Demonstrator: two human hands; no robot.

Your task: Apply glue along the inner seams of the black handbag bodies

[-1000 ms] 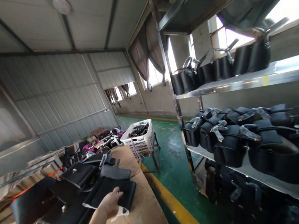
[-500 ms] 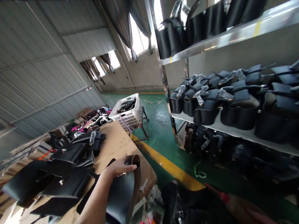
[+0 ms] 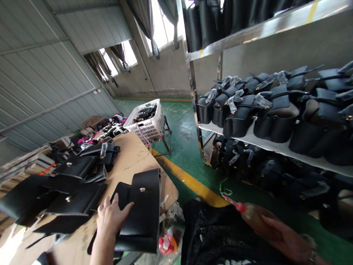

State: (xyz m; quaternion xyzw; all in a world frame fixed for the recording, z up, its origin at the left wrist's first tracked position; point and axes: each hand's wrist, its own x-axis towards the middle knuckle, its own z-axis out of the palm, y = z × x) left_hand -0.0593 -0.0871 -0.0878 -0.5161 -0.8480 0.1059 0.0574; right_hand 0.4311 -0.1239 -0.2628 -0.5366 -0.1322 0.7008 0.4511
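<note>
Left hand [image 3: 111, 216], grip spread, over black bag piece [image 3: 144, 209] at table [image 3: 131, 153] edge; could slide off if nudged. Right hand's [image 3: 281, 234] grip clamped round bottle [image 3: 254, 216]; squeezing might cause leaks.

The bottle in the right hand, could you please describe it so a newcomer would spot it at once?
Find the metal rack on the right, then look down to the picture's lower right. There the right hand holds the bottle, set apart from the rack's black bags by its red cap and narrow red tip.
</note>
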